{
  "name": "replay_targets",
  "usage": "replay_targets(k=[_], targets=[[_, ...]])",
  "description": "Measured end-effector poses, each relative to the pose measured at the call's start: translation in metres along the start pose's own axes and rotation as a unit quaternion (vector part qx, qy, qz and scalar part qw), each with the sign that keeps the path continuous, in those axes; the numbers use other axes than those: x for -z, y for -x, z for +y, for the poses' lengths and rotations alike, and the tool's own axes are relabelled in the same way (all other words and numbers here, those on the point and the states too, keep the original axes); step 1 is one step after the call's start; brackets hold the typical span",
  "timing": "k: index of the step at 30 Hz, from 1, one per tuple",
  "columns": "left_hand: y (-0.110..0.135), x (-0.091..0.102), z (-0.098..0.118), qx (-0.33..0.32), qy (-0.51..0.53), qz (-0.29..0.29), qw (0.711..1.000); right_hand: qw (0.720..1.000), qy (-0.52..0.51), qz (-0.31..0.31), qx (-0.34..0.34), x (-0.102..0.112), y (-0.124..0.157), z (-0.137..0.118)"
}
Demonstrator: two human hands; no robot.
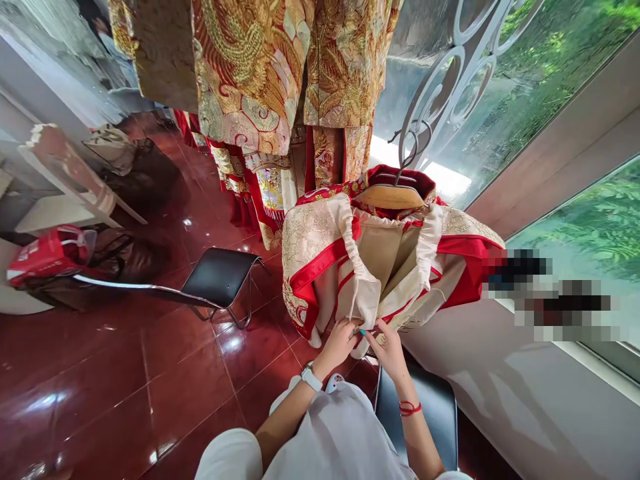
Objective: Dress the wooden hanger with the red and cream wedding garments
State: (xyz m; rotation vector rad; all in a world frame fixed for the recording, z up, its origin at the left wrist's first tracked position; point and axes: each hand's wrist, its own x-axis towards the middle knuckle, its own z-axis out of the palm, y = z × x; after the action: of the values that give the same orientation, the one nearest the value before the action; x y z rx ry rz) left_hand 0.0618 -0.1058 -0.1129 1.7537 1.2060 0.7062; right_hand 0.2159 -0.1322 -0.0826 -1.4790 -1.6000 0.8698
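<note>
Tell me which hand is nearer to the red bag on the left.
Left. The left hand grips the garment at its lower edge, far to the right of the red bag; the right hand touches that edge even farther right.

Both bare forearms reach up from the bottom centre of the frame and converge. The left hand [341,341] and right hand [387,350] sit close together at lower centre, fingers curled and pinched, fingertips nearly meeting.

We see daylight from the window [550,80] at right, glare spots on the glossy floor [125,373], wide-angle bending at the edges, and one pixelated patch [545,293].
</note>
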Motion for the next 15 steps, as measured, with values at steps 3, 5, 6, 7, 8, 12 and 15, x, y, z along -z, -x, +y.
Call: replay_targets(k=[3,5,6,7,8,12,15], targets=[[0.001,0.003,0.000,0.005,0.061,-0.032,0.998,0.995,-0.037,0.092,-0.023,-0.003,0.003,0.006],[0.004,0.007,-0.001,0.016,0.089,-0.044,0.995,0.988,-0.058,0.141,-0.034,-0.009,0.007,0.009],[0.005,0.008,-0.001,0.019,0.097,-0.044,0.994,0.986,-0.071,0.147,-0.040,-0.013,0.009,0.010],[0.006,0.008,-0.002,0.020,0.103,-0.042,0.994,0.985,-0.088,0.144,-0.047,-0.017,0.011,0.009],[0.007,0.007,-0.003,0.019,0.110,-0.038,0.993,0.983,-0.106,0.138,-0.055,-0.021,0.013,0.008],[0.010,0.001,-0.007,0.029,0.144,-0.016,0.989,0.977,-0.128,0.150,-0.087,-0.030,0.013,0.000],[0.013,-0.004,-0.013,0.054,0.130,-0.006,0.990,0.982,-0.086,0.148,-0.085,-0.029,0.009,-0.003]])
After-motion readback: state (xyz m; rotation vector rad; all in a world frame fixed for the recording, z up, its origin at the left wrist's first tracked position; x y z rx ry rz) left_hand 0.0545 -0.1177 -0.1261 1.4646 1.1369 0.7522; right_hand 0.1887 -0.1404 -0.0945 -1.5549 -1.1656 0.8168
